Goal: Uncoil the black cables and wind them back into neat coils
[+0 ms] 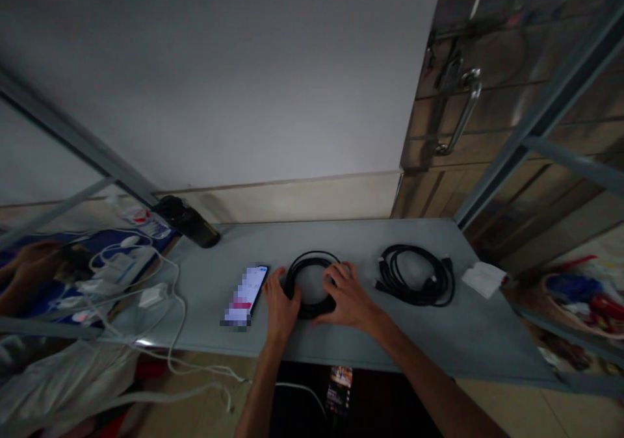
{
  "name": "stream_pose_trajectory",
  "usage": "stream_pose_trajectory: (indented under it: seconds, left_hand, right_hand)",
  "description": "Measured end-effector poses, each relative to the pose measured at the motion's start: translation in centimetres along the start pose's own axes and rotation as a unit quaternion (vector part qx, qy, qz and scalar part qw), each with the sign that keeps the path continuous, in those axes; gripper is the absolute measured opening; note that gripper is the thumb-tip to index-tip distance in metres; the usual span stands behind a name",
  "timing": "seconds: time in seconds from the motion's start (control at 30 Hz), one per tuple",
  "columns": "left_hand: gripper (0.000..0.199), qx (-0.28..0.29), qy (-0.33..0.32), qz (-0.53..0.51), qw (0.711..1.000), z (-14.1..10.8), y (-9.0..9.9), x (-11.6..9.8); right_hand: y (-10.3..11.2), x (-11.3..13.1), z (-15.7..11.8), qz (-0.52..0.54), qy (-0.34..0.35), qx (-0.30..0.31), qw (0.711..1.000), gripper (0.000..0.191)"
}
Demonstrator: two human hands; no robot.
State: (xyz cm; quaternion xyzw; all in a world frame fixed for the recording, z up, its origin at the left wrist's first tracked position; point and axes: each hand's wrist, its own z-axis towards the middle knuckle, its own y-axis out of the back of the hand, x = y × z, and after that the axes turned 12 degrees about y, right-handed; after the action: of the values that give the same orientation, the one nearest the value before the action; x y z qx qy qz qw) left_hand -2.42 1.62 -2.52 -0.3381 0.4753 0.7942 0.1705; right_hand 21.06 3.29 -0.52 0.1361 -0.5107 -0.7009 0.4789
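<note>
A black cable coiled into a ring (312, 260) lies on the grey table (312, 347), in front of me. My left hand (283, 301) has its fingers wrapped round the ring's left side. On the right side, my right hand (346, 295) grips the same coil, thumb and fingers bent over it. The middle of the ring is open and shows the table. A phone (247, 295) with a lit screen lies just left of my left hand. To the right of my right hand rests a second, looser black cable coil (414, 275) with plugs on it.
A dark bottle (188, 222) lies at the back left. White cables and a white adapter (153, 295) spread over the left side. Crumpled white paper (484, 279) sits at the right. Another person's hands (36, 266) show at far left. Metal posts frame both sides.
</note>
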Motion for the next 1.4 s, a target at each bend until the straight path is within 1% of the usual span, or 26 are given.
stream_pose_trajectory:
  seconds: [0.07,0.13,0.2,0.27,0.4,0.5,0.6,0.7,0.83,0.97,1.17,1.23,1.3,1.4]
  left_hand:
    - [0.053,0.007,-0.015,0.014,1.0,0.5,-0.3,0.1]
    - [0.057,0.023,-0.028,0.012,0.999,1.2,-0.6,0.1]
    - [0.058,0.041,-0.035,-0.002,0.999,1.9,-0.9,0.0]
    - [0.056,0.054,-0.032,-0.022,0.998,2.5,-1.1,0.0]
    - [0.042,0.072,-0.023,-0.059,0.995,2.9,-1.1,-0.2]
    - [0.033,0.067,-0.024,-0.082,0.994,2.5,-0.6,-0.5]
    - [0.032,0.033,-0.012,-0.089,0.995,2.1,0.0,-1.0]
    - [0.033,-0.008,0.006,-0.074,0.997,2.0,0.1,-1.3]
    - [0.033,-0.033,0.036,-0.071,0.996,2.0,-0.2,-1.1]
    - [0.03,-0.036,0.032,-0.069,0.996,2.1,-0.2,-0.9]
    - [0.032,-0.035,0.034,-0.086,0.995,2.0,0.0,-1.1]
    - [0.035,-0.041,0.033,-0.086,0.995,1.5,0.1,-1.5]
    - [0.039,-0.047,0.028,-0.084,0.995,0.4,0.7,-2.0]
    - [0.047,-0.041,0.025,-0.086,0.995,-2.9,2.5,-2.7]
  right_hand:
    - [-0.2,-0.2,-0.1,0.0,-0.038,-0.027,0.999,0.111]
    - [-0.9,-0.3,-0.3,0.017,-0.069,-0.031,0.997,0.13]
    - [-1.6,-0.4,-0.4,0.041,-0.088,-0.027,0.995,0.14]
    - [-2.2,-0.6,-0.5,0.056,-0.093,-0.028,0.994,0.143]
    - [-2.3,-1.2,-0.5,0.068,-0.056,-0.035,0.995,0.141]
    - [-2.3,-1.4,-0.5,0.079,-0.048,-0.038,0.995,0.139]
    - [-2.5,-1.3,-0.5,0.063,-0.061,-0.046,0.995,0.138]
    - [-2.7,-1.2,-0.4,0.042,-0.095,-0.053,0.993,0.142]
    - [-2.5,-1.1,-0.2,0.043,-0.1,-0.045,0.993,0.143]
    - [-2.1,-1.0,0.0,0.04,-0.095,-0.048,0.993,0.134]
    - [-2.2,-1.2,-0.1,0.023,-0.09,-0.045,0.995,0.11]
    - [-2.1,-1.0,0.1,0.014,-0.096,-0.041,0.994,0.106]
    - [-1.7,-0.7,0.1,0.009,-0.091,-0.041,0.995,0.105]
    - [-0.7,-0.1,-0.9,0.003,-0.061,-0.051,0.997,0.115]
